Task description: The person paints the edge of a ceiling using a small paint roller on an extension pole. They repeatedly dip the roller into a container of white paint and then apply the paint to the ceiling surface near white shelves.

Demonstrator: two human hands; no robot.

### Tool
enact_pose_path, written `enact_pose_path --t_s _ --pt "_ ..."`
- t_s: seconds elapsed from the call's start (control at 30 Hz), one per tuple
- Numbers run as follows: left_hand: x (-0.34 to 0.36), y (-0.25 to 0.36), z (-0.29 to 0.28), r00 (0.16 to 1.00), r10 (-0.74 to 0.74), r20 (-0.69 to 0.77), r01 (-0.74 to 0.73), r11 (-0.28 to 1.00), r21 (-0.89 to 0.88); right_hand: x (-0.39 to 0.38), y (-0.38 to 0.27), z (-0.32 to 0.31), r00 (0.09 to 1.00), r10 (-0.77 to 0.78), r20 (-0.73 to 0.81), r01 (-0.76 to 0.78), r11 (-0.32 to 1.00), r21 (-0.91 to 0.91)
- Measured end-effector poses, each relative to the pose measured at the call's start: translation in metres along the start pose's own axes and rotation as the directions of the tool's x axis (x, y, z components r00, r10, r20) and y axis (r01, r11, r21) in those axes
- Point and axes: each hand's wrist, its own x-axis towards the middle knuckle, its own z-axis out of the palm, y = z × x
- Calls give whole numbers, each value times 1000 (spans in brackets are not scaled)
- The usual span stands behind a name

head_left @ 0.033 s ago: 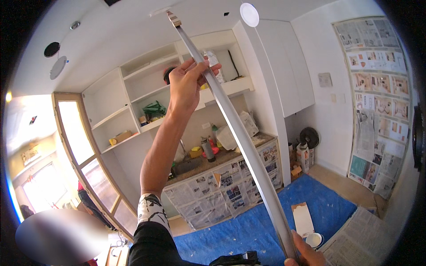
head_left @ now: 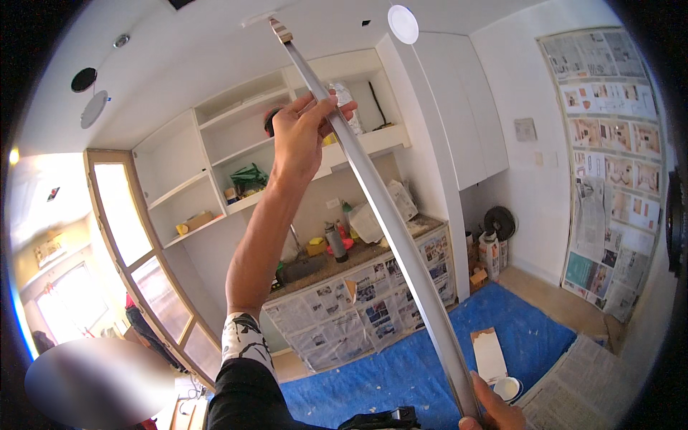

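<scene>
No change was found against the preceding frame: the bare left hand (head_left: 301,129), the bare right hand (head_left: 494,405) and the long silver-grey bar (head_left: 389,218) kept their positions. Judged a steady two-handed hold, with no progress readable from it.

Left hand gripped the upper part of the bar, thumb and fingers about it, fingertips past its right edge. Right hand gripped the lower end, partly cut off by the frame. The bar was raised aslant in front of the counter; its upper end neared the white ceiling (head_left: 215,43), contact not determinable.

Materials: bar narrow, flat-faced, smooth, sheen suggesting metal; its tip (head_left: 281,30) banded brown and whitish. Brown speckled tabletop (head_left: 352,262), stone-like; a grey cylindrical bottle (head_left: 335,242) stood toward its back edge. Newspaper sheets (head_left: 330,304) faced the counter below the tabletop's front edge. Blue floor sheet (head_left: 344,387) wrinkled, pale-flecked; near its lower right edge lay a white rectangular board (head_left: 489,356) with a ragged brown end, and just beside it a round white tub (head_left: 507,389).
</scene>
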Motion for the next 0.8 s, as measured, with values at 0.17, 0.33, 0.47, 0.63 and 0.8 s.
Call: enact_pose_path --t_s 0.17,0.33,0.47,0.63,0.8 --pt "42 -13 -22 1000 23 -4 -23 999 24 40 -9 6 998 -69 -3 69 997 42" --pt "75 -33 -46 999 -30 -36 30 1000 -6 86 -4 19 1000 -7 29 3 990 140" --pt "78 -33 -45 999 -9 -31 9 1000 11 92 -2 18 999 -29 18 27 993 118" --pt "52 -4 -25 996 73 54 -73 997 3 41 -12 7 998 -59 1 59 995 76" --pt "33 18 -12 992 81 95 -88 994 63 7 -24 1 999 47 13 -47 999 13"
